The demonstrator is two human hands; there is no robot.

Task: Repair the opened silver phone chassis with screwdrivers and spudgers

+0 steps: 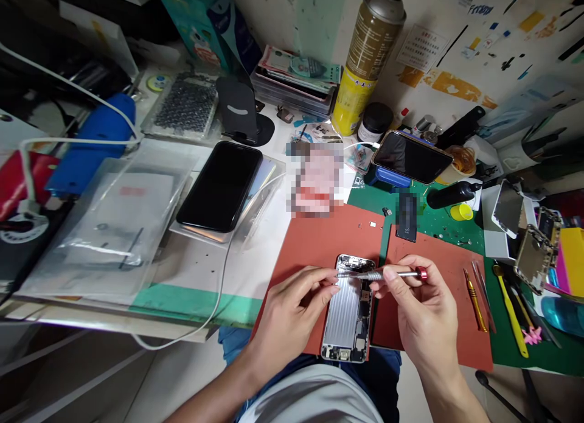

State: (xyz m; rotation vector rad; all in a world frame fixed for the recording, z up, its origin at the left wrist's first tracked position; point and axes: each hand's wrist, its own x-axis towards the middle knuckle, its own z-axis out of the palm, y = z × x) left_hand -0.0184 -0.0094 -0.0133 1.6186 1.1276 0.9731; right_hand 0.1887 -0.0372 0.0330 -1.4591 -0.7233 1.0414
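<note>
An opened smartphone (348,307) lies face up on a red-brown rubber mat (319,240), its bare metal back plate and small circuit parts showing. My left hand (292,313) grips its upper left edge. My right hand (424,307) pinches a precision screwdriver (387,276) with a red cap, and the steel tip reaches the top of the phone, just beside my left fingertips. Those fingers hide part of the phone's left edge.
A tall spray can (368,58) stands at the back. To the left, a black phone (219,185) rests on plastic sheeting. To the right lie tweezers (474,300) and a yellow-handled tool (511,310) on a green mat (506,332).
</note>
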